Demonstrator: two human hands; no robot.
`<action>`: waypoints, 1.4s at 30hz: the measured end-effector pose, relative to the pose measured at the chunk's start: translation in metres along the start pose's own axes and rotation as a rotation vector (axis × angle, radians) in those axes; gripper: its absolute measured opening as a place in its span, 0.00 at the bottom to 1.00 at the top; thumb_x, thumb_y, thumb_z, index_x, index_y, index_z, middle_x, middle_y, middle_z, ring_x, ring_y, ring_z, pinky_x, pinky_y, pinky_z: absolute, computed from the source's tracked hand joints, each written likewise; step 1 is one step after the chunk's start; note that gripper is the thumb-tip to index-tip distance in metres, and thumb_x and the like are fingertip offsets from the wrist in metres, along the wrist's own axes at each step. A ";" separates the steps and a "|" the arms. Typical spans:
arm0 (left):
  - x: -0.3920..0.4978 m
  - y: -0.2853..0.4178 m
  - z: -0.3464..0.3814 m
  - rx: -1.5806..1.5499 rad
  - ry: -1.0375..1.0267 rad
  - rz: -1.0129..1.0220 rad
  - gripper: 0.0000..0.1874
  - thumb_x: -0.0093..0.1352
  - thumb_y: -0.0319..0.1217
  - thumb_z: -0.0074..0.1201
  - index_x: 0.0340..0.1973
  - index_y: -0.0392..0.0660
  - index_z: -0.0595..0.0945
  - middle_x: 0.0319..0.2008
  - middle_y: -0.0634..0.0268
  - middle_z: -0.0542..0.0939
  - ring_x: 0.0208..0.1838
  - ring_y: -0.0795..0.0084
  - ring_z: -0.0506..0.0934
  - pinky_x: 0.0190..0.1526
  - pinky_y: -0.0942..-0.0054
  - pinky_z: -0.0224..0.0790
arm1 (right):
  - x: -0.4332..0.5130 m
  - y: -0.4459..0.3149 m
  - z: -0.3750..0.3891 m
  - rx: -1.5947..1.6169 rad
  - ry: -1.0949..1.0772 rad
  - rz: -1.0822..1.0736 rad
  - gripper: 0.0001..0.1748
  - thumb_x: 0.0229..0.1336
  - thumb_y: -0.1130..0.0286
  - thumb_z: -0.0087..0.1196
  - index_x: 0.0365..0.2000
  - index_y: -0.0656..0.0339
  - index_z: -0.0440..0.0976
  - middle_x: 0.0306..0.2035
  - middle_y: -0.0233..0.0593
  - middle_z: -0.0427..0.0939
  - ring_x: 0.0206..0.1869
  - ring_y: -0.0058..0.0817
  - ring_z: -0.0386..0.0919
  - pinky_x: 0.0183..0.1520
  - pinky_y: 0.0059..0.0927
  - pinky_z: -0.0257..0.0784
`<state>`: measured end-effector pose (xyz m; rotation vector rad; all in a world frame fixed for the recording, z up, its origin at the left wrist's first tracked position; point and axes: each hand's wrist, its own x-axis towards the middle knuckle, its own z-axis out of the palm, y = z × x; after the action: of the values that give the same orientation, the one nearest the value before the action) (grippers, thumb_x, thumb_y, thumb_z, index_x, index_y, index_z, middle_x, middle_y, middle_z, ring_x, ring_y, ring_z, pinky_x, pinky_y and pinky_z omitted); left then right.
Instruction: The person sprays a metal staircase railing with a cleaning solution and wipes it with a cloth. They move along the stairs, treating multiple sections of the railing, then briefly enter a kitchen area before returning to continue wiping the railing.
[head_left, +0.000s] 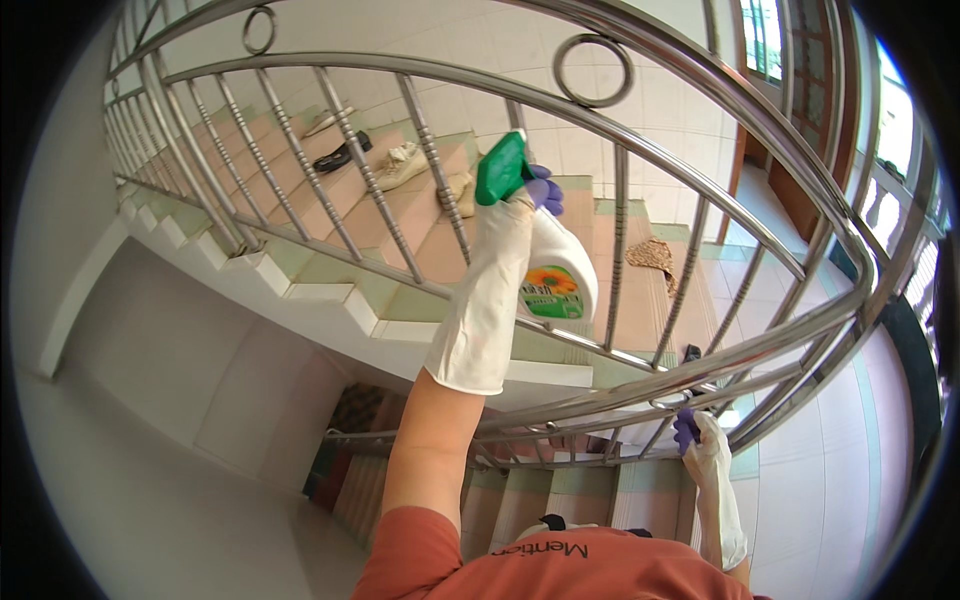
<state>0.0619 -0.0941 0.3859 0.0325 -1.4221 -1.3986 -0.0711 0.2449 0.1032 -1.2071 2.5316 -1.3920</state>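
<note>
My left hand (545, 191), in a glove with purple fingers and a long white cuff, reaches forward and grips a white plastic spray bottle (571, 259) by its neck, under the green trigger head (501, 169). The bottle has a flower on its label and hangs in front of the bars of a stainless steel stair railing (427, 67). My right hand (688, 433), gloved alike, is low at the right beside the lower curved handrail (660, 386). Its fingers are curled; whether they hold anything is hidden.
Beyond the bars, tiled steps (442, 251) bear a black shoe (343, 152), pale shoes (405, 166) and a speckled brown cloth (652, 259). Lower steps (577, 487) descend below me. A wooden door (802, 172) stands at the upper right, and a grey wall (172, 465) runs along the left.
</note>
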 end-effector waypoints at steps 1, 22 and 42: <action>0.007 0.007 -0.011 0.043 0.039 0.049 0.30 0.66 0.19 0.55 0.64 0.45 0.70 0.37 0.60 0.78 0.31 0.70 0.80 0.32 0.73 0.78 | -0.001 -0.001 -0.001 -0.012 0.005 -0.004 0.10 0.63 0.76 0.56 0.44 0.66 0.79 0.36 0.40 0.81 0.33 0.25 0.83 0.36 0.24 0.76; 0.088 0.057 -0.071 0.100 0.217 0.006 0.21 0.67 0.20 0.56 0.55 0.50 0.75 0.40 0.63 0.76 0.33 0.65 0.82 0.29 0.67 0.80 | 0.005 -0.003 -0.014 -0.124 -0.003 0.041 0.13 0.59 0.73 0.55 0.44 0.59 0.79 0.41 0.48 0.81 0.45 0.47 0.80 0.49 0.38 0.74; 0.087 0.050 -0.067 0.037 0.317 0.052 0.18 0.65 0.21 0.61 0.50 0.42 0.78 0.44 0.59 0.83 0.39 0.63 0.84 0.37 0.64 0.82 | -0.010 -0.007 -0.027 -0.128 0.034 0.081 0.12 0.58 0.71 0.56 0.43 0.59 0.80 0.38 0.47 0.81 0.41 0.46 0.80 0.45 0.39 0.74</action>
<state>0.1019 -0.1824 0.4582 0.2302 -1.1760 -1.2614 -0.0697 0.2684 0.1216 -1.0927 2.6967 -1.2626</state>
